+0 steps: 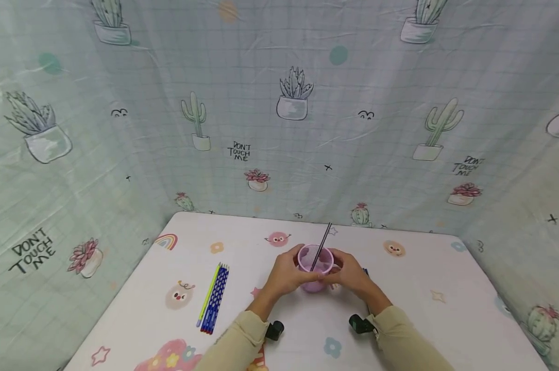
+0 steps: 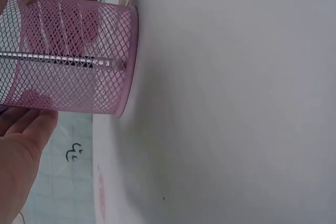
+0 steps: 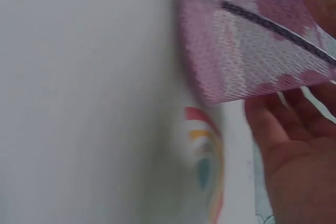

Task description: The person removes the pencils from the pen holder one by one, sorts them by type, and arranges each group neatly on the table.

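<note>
Both hands hold a pink mesh pen cup (image 1: 314, 284) near the middle of the table, the left hand (image 1: 286, 273) on its left side and the right hand (image 1: 351, 270) on its right. In the head view the thumbs meet at the cup's near side. One thin dark pencil (image 1: 324, 239) leans inside and sticks up past the rim; its lower end shows through the mesh (image 2: 113, 35) near the base. The left wrist view has fingers (image 2: 37, 127) curled along the cup's wall. Seen from the right wrist, the cup (image 3: 210, 51) is slightly tilted, its base close to the tabletop.
Left of the hands lie several blue patterned pencils (image 1: 216, 299) beside a yellow-green pencil (image 1: 209, 293). A small blue item (image 1: 365, 271) shows partly behind the right hand. The white table (image 1: 400, 288) has printed cartoon figures, and a cactus-print curtain (image 1: 242, 103) surrounds its back and sides.
</note>
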Demonstrator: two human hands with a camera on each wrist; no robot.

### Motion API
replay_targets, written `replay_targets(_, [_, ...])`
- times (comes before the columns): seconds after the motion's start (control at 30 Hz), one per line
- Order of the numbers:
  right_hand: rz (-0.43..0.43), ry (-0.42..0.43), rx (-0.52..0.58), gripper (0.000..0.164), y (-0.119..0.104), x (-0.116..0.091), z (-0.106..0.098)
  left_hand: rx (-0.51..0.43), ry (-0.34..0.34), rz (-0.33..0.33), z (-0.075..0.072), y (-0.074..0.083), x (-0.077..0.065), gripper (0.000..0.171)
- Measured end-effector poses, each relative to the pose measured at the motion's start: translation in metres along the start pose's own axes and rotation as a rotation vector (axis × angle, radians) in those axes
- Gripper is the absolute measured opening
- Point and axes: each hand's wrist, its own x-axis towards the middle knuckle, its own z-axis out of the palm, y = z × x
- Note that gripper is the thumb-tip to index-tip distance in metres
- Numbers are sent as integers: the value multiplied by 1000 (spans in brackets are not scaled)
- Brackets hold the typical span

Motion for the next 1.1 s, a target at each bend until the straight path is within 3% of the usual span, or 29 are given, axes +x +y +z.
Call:
replay_targets(0.13, [-37, -105, 108, 76, -7, 0, -14, -52, -2, -5, 2, -1, 0, 73])
replay_targets(0.23, [-15, -96, 199, 72, -15, 2, -21, -65, 1, -26, 3, -2, 0, 75])
replay_targets(0.4, [73, 103, 287, 55, -32, 13, -18, -53, 5, -56, 2, -1, -1, 79])
replay_targets(0.53, [127, 305, 217, 47, -43, 27, -9, -55, 11, -55, 1, -1, -1, 77])
replay_targets(0.63, [148, 411, 179, 39, -48, 36, -3, -58, 5, -52, 2, -1, -1, 74])
replay_targets(0.8, [156, 492, 127, 34, -53, 44, 2, -76, 7, -48, 4, -2, -2, 70])
replay_targets(1.1, [84, 549, 101, 29, -65, 48, -2, -78, 14, -42, 2, -2, -2, 71])
